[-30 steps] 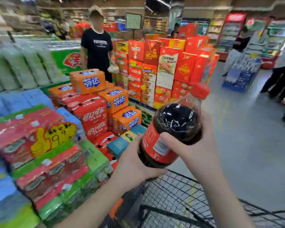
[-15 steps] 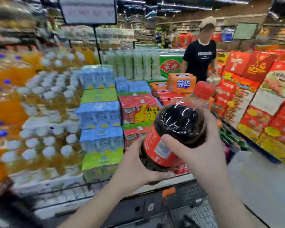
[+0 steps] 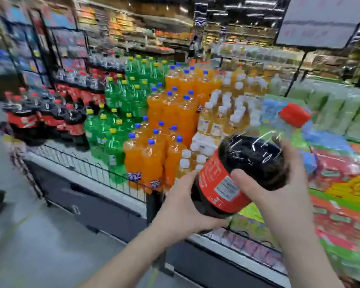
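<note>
I hold a large cola bottle (image 3: 247,163) with a red cap and red label, tilted with its cap up and to the right. My left hand (image 3: 181,208) cups its base from below and from the left. My right hand (image 3: 279,190) grips its upper body, thumb across the label. The bottle hangs in front of a low display stand (image 3: 104,196) with a wire rail.
On the stand are cola bottles (image 3: 50,119) at the left, green soda bottles (image 3: 116,113), orange soda bottles (image 3: 164,129), pale yellow drinks (image 3: 227,117) and wrapped packs (image 3: 341,183) at the right. Grey floor (image 3: 29,246) lies at the lower left. A sign board (image 3: 320,19) hangs at the top right.
The view has swung left, from the red cartons and the cart to the soda bottle display. Both hands keep the same hold on the cola bottle.
</note>
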Motion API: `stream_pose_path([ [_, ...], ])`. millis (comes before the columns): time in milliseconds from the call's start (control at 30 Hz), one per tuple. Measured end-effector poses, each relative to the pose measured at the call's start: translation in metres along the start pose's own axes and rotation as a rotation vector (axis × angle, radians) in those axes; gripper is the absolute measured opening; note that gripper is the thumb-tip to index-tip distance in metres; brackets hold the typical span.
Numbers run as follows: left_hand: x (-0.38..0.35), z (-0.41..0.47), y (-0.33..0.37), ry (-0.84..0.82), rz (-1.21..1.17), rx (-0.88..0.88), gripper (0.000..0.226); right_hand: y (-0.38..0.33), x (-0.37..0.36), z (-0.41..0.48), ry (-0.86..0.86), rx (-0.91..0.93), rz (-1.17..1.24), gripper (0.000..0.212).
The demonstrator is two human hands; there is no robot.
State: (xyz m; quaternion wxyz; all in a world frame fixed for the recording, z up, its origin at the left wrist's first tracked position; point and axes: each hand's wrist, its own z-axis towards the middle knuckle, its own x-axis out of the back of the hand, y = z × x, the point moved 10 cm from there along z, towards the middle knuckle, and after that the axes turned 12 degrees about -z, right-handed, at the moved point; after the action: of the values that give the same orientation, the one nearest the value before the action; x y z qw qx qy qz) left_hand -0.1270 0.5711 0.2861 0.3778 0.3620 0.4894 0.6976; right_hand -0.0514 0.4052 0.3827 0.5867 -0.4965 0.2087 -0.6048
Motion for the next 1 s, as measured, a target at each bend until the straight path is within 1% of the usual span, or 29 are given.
stream_pose_path([
  [100,0.086,-0.009,-0.007,0.085,0.066,-0.009,0.091,-0.029,-0.082,0.004,-0.082,0.02,0.064,0.084],
  [200,0.171,-0.017,-0.016,0.171,0.085,-0.017,0.084,-0.06,-0.161,0.003,-0.13,0.069,0.128,0.085],
  [300,0.248,-0.028,-0.025,0.255,0.11,-0.01,0.089,-0.09,-0.234,0.0,-0.189,0.112,0.181,0.094],
  [333,0.271,-0.033,-0.028,0.284,0.126,-0.004,0.087,-0.1,-0.258,0.0,-0.213,0.125,0.196,0.094],
  [433,0.335,-0.044,-0.037,0.362,0.149,0.016,0.081,-0.126,-0.325,0.0,-0.281,0.145,0.244,0.085],
  [500,0.376,-0.05,-0.043,0.419,0.172,0.019,0.083,-0.139,-0.371,0.002,-0.338,0.163,0.276,0.086],
  [600,0.424,-0.052,-0.057,0.488,0.176,0.025,0.087,-0.155,-0.423,0.004,-0.413,0.187,0.338,0.09],
  [700,0.475,-0.052,-0.082,0.591,0.177,0.061,0.092,-0.171,-0.483,0.01,-0.499,0.202,0.369,0.082],
  [867,0.55,-0.037,-0.111,0.69,0.221,0.104,0.101,-0.186,-0.577,0.03,-0.588,0.233,0.396,0.083],
  [1000,0.611,-0.01,-0.135,0.741,0.2,0.165,0.1,-0.193,-0.653,0.055,-0.668,0.251,0.418,0.091],
])
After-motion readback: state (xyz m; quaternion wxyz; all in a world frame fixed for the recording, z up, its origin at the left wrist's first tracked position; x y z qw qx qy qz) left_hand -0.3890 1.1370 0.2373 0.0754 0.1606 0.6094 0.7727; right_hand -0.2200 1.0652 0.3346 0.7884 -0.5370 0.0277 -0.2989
